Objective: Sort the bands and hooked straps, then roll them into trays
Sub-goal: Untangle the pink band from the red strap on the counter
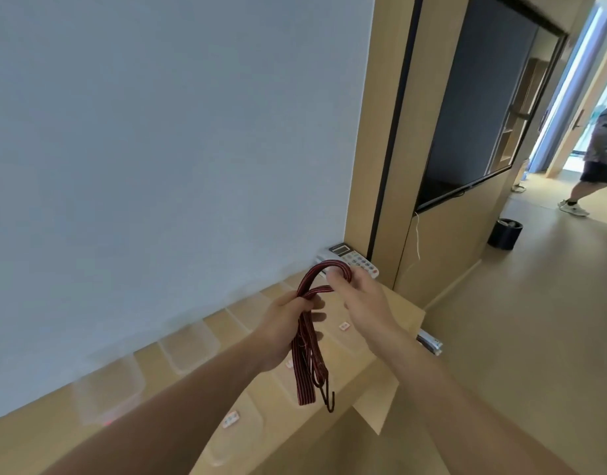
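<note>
Light wood table (403, 310): clear trays (189, 347) rowed along wall 8 to 12 o'clock, calculator (353, 260) at 1, small labels (344, 326) mid-surface.

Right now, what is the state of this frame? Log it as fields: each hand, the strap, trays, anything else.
left hand: grips the folded hooked strap mid-length
right hand: pinches the strap's top loop
strap state: red striped, held above the table, hooks dangling at the bottom
trays: clear, in a row on the table, blurred
other: calculator at table's far end; black bin on floor; person far right
</note>
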Available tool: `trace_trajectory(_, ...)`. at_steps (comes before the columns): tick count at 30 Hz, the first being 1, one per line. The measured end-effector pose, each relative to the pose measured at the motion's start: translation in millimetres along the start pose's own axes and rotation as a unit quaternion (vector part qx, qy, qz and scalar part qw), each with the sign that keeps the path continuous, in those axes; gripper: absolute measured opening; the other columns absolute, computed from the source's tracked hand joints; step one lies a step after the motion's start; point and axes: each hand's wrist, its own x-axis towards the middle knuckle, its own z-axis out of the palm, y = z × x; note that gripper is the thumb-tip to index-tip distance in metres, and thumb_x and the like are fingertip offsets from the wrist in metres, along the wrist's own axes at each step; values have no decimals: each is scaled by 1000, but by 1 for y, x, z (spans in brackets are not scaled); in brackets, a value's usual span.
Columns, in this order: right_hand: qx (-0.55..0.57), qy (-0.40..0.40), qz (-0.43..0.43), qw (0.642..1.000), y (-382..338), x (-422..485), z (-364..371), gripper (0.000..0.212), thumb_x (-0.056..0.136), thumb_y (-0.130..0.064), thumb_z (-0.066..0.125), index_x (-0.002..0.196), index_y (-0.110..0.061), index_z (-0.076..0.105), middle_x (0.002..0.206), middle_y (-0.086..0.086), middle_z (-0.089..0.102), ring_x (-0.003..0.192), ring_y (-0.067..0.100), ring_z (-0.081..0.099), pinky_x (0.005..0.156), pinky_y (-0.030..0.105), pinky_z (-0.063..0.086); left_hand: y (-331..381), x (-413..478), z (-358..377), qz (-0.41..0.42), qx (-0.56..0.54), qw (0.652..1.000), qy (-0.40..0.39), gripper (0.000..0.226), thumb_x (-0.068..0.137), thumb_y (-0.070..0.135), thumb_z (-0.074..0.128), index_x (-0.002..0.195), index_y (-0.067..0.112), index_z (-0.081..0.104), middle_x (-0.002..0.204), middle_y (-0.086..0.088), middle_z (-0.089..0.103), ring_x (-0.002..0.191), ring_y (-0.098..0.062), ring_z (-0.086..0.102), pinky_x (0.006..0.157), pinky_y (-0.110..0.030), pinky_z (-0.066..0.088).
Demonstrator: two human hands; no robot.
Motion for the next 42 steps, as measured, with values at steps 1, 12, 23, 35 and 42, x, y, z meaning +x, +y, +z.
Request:
trace_trajectory(1,-9,-5,-1,1000,7,-1,-7,21,89,-50,63,92,-29,65,73,-28,64,67,-10,57,67,22,40,-2,6,8,-11,-11,1000,12,21,97,8,52,112,2,64,112,-11,63,103,-28,62,75,-45,54)
trace_trajectory(12,-104,-118,68,985,77,43,-23,8,91,-26,68,96,-23,74,87,-7,76,80,7,72,74,28,55,-23,89,25,-122,-85,988,-37,31,98,19,44,123,19,62,99,-18,61,92,-32,61,86,-42,50)
trace_trajectory(23,-76,-97,221,967,113,145,-42,13,90,-23,70,101,-16,73,97,5,76,86,19,73,65,25,51,-61,186,11,-188,18,981,-52,36,97,29,46,110,9,72,92,-8,68,82,-26,66,78,-41,54)
trace_trajectory(35,-93,-153,294,939,191,250,-70,7,91,-21,67,92,-18,73,74,-2,74,58,13,62,44,23,36,-114,254,52,-178,97,979,40,25,92,5,50,114,8,62,105,-17,72,80,-18,69,64,-29,53)
trace_trajectory(42,-104,-232,342,905,251,300,-91,9,89,-16,70,95,-9,72,72,4,71,36,4,55,31,16,33,-153,285,95,-203,147,958,136,52,94,4,43,145,15,42,104,-17,69,72,-18,64,58,-24,50)
